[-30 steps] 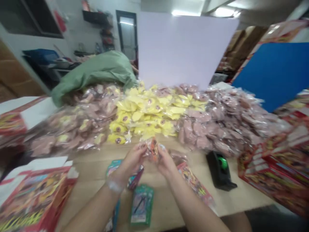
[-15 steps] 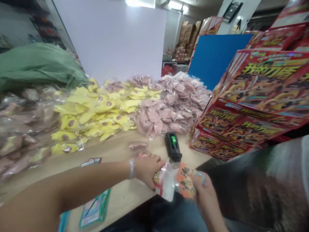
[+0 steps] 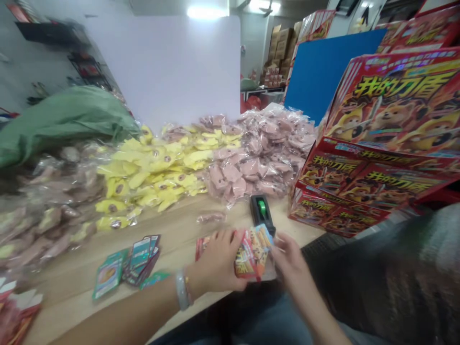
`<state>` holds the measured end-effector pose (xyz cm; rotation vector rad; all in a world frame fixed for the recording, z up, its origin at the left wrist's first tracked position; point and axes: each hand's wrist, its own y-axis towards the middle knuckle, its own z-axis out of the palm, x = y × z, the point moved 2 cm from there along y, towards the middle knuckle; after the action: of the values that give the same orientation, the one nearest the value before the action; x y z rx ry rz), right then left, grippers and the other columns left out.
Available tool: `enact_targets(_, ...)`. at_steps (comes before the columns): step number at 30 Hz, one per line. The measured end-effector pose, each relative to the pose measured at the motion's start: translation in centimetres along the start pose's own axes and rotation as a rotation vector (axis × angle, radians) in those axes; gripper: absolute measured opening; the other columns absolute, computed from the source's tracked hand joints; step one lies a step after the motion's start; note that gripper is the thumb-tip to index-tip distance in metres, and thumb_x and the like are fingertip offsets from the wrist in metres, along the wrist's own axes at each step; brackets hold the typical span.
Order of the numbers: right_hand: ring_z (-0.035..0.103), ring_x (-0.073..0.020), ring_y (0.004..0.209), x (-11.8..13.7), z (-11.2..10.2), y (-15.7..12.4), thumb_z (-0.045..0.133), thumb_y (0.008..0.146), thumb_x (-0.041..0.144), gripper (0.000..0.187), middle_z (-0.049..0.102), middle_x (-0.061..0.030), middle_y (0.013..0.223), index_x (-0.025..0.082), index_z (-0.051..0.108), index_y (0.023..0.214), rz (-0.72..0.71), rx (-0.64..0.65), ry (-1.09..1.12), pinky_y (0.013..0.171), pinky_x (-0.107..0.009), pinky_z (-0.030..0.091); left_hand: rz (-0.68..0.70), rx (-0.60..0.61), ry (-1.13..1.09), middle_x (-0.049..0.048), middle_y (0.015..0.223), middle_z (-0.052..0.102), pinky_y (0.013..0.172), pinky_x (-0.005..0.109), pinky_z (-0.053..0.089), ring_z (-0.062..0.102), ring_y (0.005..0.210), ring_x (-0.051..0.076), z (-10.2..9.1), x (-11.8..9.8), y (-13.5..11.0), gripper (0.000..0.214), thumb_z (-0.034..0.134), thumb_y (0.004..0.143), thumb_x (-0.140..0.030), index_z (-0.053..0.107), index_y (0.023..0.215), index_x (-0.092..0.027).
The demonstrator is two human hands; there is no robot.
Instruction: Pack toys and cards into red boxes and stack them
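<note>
Gripping a red-and-yellow printed packet between them, both hands are closed on it: the left hand cups its lower side and the right hand pinches its right edge. Its long axis tilts, top leaning right, and it sits over the table just in front of a tape dispenser with green tape. Fanned cards lie left of the hands, below heaps of yellow pouches and pink pouches. Stacked red boxes at right read 我的刀盾 above cartoon dogs.
</note>
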<state>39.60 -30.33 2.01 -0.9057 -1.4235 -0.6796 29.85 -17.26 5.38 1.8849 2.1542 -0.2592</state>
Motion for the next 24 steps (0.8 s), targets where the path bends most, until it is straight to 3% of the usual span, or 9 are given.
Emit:
enact_targets(2, 0.058, -0.0189, 0.071, 1.3, -0.2, -0.6, 0.061, 0.068, 0.048, 0.033, 0.062, -0.0037, 0.075, 0.017, 0.059, 0.080, 0.050, 0.143, -0.019, 0.069, -0.031, 0.047, -0.045, -0.067, -0.045, 0.0133, 0.121, 0.042, 0.093, 0.043, 0.032, 0.041, 0.105, 0.031, -0.5, -0.3, -0.8, 0.098, 0.065, 0.051, -0.048, 0.026, 0.134, -0.015)
enact_targets(4, 0.057, -0.0175, 0.064, 2.7, -0.2, -1.3, 0.063, 0.067, 0.045, 0.030, 0.061, -0.0023, 0.063, 0.015, 0.061, 0.068, 0.196, 0.403, 0.026, 0.070, -0.032, 0.047, -0.060, -0.128, -0.071, 0.0133, 0.121, 0.041, 0.095, 0.044, 0.030, 0.039, 0.107, 0.031, -0.7, -0.9, -1.7, 0.100, 0.065, 0.051, -0.046, 0.023, 0.136, -0.015)
enact_targets(7, 0.060, -0.0185, 0.072, 4.5, 0.2, -2.2, 0.061, 0.071, 0.040, 0.028, 0.064, -0.0050, 0.074, 0.014, 0.063, 0.082, 0.446, 0.607, 0.234, 0.076, -0.035, 0.046, -0.109, -0.217, -0.119, 0.0150, 0.124, 0.039, 0.097, 0.048, 0.028, 0.036, 0.110, 0.033, -0.3, -2.1, -3.3, 0.098, 0.063, 0.055, -0.050, 0.023, 0.136, -0.014)
enact_targets(10, 0.058, -0.0185, 0.079, 5.3, 1.0, -2.6, 0.061, 0.074, 0.040, 0.030, 0.063, -0.0046, 0.083, 0.017, 0.063, 0.093, 0.263, 0.571, 0.089, 0.078, -0.033, 0.044, -0.187, -0.289, -0.184, 0.0165, 0.126, 0.037, 0.099, 0.049, 0.026, 0.034, 0.114, 0.034, 0.2, -2.9, -4.7, 0.097, 0.066, 0.056, -0.044, 0.022, 0.137, -0.012)
enact_targets(12, 0.057, -0.0189, 0.080, 5.2, 1.8, -3.1, 0.059, 0.075, 0.043, 0.032, 0.064, -0.0043, 0.084, 0.017, 0.064, 0.093, 0.122, 0.699, -0.085, 0.079, -0.032, 0.044, -0.158, -0.239, -0.270, 0.0168, 0.126, 0.038, 0.099, 0.047, 0.029, 0.036, 0.114, 0.032, 0.2, -2.5, -5.0, 0.104, 0.070, 0.053, -0.040, 0.018, 0.138, -0.010)
enact_targets(14, 0.057, -0.0198, 0.078, 4.7, 2.2, -3.7, 0.056, 0.077, 0.046, 0.036, 0.064, -0.0046, 0.081, 0.016, 0.065, 0.094, 0.150, 0.860, -0.175, 0.077, -0.032, 0.045, -0.051, -0.127, -0.378, 0.0144, 0.124, 0.042, 0.097, 0.040, 0.035, 0.040, 0.112, 0.029, -0.1, -0.8, -4.6, 0.105, 0.075, 0.050, -0.045, 0.024, 0.137, -0.013)
enact_targets(16, 0.058, -0.0207, 0.077, 4.2, 1.8, -4.0, 0.054, 0.077, 0.049, 0.042, 0.065, -0.0053, 0.081, 0.016, 0.065, 0.099, 0.214, 0.910, -0.186, 0.075, -0.033, 0.046, -0.049, -0.125, -0.418, 0.0103, 0.123, 0.044, 0.096, 0.035, 0.036, 0.043, 0.112, 0.025, -0.5, 2.4, -3.9, 0.083, 0.071, 0.059, -0.048, 0.038, 0.129, -0.018)
enact_targets(20, 0.059, -0.0253, 0.090, 4.1, -0.1, -4.1, 0.054, 0.076, 0.052, 0.050, 0.065, -0.0093, 0.098, 0.018, 0.060, 0.111, 0.160, 0.839, -0.164, 0.081, -0.035, 0.045, -0.278, -0.316, -0.362, 0.0075, 0.107, 0.054, 0.092, 0.042, 0.037, 0.050, 0.104, 0.022, -1.8, 9.2, -1.2, 0.026, 0.051, 0.085, -0.031, 0.055, 0.105, -0.016)
enact_targets(24, 0.054, -0.0258, 0.105, 3.6, -1.9, -3.5, 0.055, 0.075, 0.051, 0.050, 0.061, -0.0080, 0.114, 0.024, 0.057, 0.117, 0.153, 0.772, -0.056, 0.093, -0.035, 0.039, -0.258, -0.356, -0.420, 0.0034, 0.093, 0.059, 0.076, 0.036, 0.048, 0.058, 0.085, 0.017, -6.4, 11.8, 4.3, 0.023, 0.049, 0.087, -0.033, 0.057, 0.094, -0.012)
